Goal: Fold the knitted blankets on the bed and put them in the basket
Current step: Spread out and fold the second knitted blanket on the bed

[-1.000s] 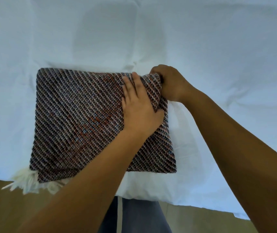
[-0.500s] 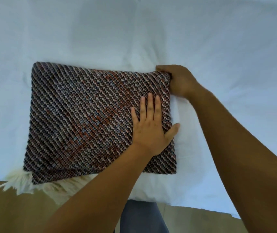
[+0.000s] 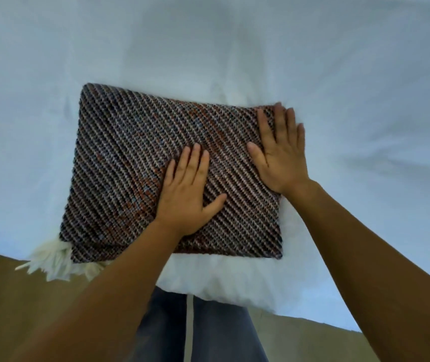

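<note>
Both hands — left hand (image 3: 185, 197), right hand (image 3: 281, 158) — press the unlabelled, seemingly folded blanket (image 3: 130, 163).

The folded rectangular knitted blanket (image 3: 135, 163) at the centre of the frame carries fine diagonal stripes running from upper left to lower right. Dark brown-black rows alternate with pale cream zigzag stitches, with rust-orange patches through the middle and small light-blue flecks. The yarn fringe (image 3: 52, 259) at its lower left corner is cream-white. The plain bed sheet (image 3: 352, 74) around it is white with a bluish cast. The smooth surface (image 3: 7, 304) at lower left is tan-brown. At bottom centre, the trousers (image 3: 161, 333) are grey-blue with one pale vertical stripe.
</note>
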